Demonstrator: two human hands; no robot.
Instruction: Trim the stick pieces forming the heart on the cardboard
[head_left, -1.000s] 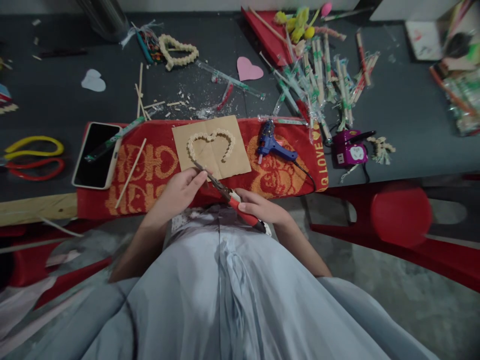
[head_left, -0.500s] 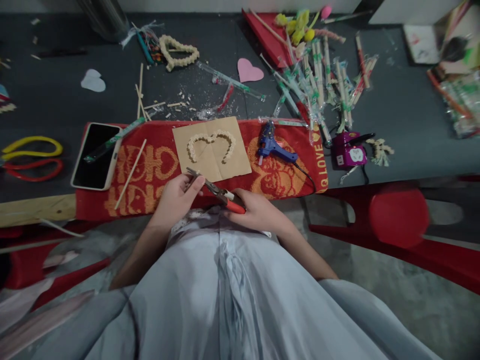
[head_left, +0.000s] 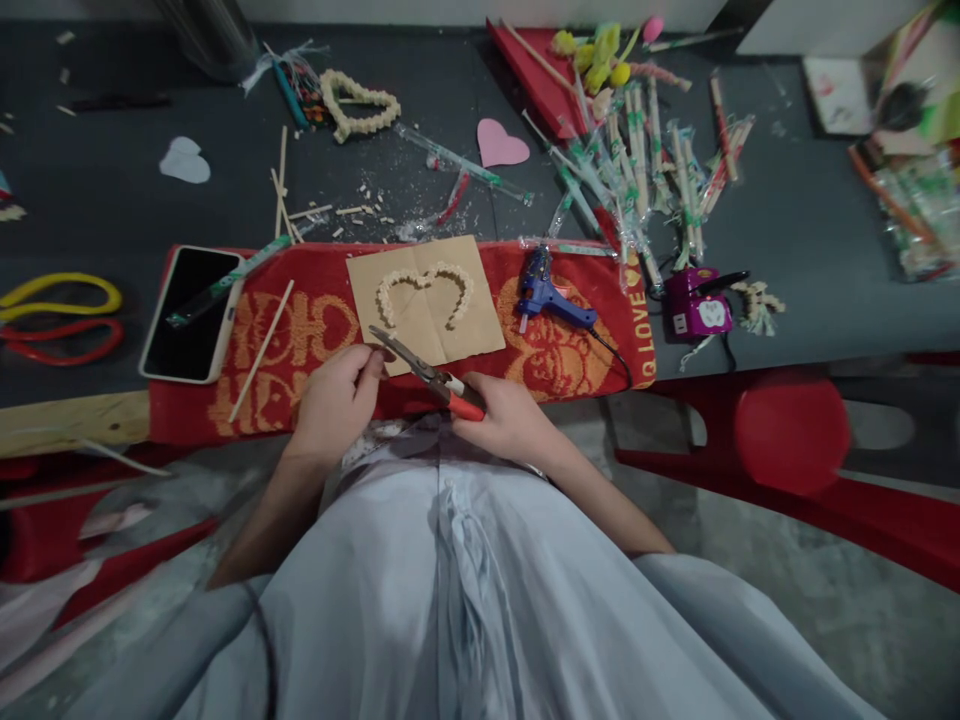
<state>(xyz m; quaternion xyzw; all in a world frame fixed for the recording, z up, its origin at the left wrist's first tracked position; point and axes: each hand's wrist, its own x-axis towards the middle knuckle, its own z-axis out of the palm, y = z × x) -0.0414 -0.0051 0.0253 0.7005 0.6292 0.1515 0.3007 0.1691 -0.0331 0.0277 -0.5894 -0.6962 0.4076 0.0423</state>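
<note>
Red-handled pliers (head_left: 439, 382) sat gripped in the right hand (head_left: 506, 418), its fingers wrapped round the handles, and the metal nose slanted up and leftward, just past the left hand (head_left: 334, 400). That left hand was curled inward, thumb drawn in against the fingers, near the pliers' tip; whether it pinched some small piece I could not tell, since its fingertips were dim and partly hidden.

Just beyond both hands, on the side away from the body, the cream heart outline (head_left: 405, 279) lay on a creased brown card (head_left: 480, 325), its two lobes at the far side and its lower end open toward the hands. Neither of the hands touched it; the pliers' nose reached over the card's near part, close to the outline's left end.

Beneath the card, a red towel (head_left: 187, 410) covered the near edge of the dark counter (head_left: 420, 60). To the card's right lay a blue glue gun (head_left: 551, 298); to its left, a thin wooden stick (head_left: 262, 350) and a phone (head_left: 184, 340).
</note>
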